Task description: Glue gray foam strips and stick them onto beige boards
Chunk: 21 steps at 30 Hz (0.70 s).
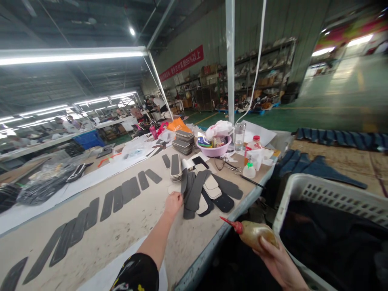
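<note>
Left hand [173, 202]: centre frame, fingers curled at the pale piece [173, 188] beside the dark strip pile [197, 190] — whether it actually pinches the piece, I cannot tell.
Right hand [280, 262]: lower right, wrapped around the glue bottle [257, 235]; wrist cut off by the frame edge.
Banner [182, 64]: red, upper centre — white writing too blurred to read.

A short black fabric sleeve [136, 275] with white and yellow print covers the near left upper arm. The left hand [173, 203] and right hand [277, 260] are bare.
</note>
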Each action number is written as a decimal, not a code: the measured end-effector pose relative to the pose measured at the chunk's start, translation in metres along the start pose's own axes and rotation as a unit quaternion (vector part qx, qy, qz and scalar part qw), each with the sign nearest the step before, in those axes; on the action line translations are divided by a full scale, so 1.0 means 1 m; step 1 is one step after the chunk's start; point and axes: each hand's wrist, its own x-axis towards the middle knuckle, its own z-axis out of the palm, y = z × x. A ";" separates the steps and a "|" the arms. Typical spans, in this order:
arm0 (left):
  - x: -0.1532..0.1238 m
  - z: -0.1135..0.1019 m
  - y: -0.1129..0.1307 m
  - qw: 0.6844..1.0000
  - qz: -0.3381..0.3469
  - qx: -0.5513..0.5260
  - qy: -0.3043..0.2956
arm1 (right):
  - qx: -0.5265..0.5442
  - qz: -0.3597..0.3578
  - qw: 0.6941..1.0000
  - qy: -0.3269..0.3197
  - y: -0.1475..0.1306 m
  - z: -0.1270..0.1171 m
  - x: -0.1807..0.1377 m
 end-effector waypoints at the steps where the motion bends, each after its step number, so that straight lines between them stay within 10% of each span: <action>1: -0.004 -0.007 -0.002 1.000 0.004 -0.008 0.021 | -0.001 -0.001 1.000 0.004 0.000 0.001 0.000; 5: -0.044 -0.044 -0.019 0.995 0.057 -0.050 0.072 | -0.011 -0.011 1.000 0.013 0.000 0.001 -0.002; 10: -0.159 -0.083 -0.057 0.978 0.181 -0.086 0.062 | -0.039 -0.018 0.999 0.015 0.000 0.001 -0.002; 15: -0.269 -0.098 -0.086 0.984 0.165 -0.070 -0.011 | -0.124 -0.040 0.991 -0.003 0.012 0.015 -0.009; 21: -0.318 -0.091 -0.098 0.992 0.092 -0.081 0.005 | -0.305 -0.067 0.941 -0.130 0.063 0.078 -0.043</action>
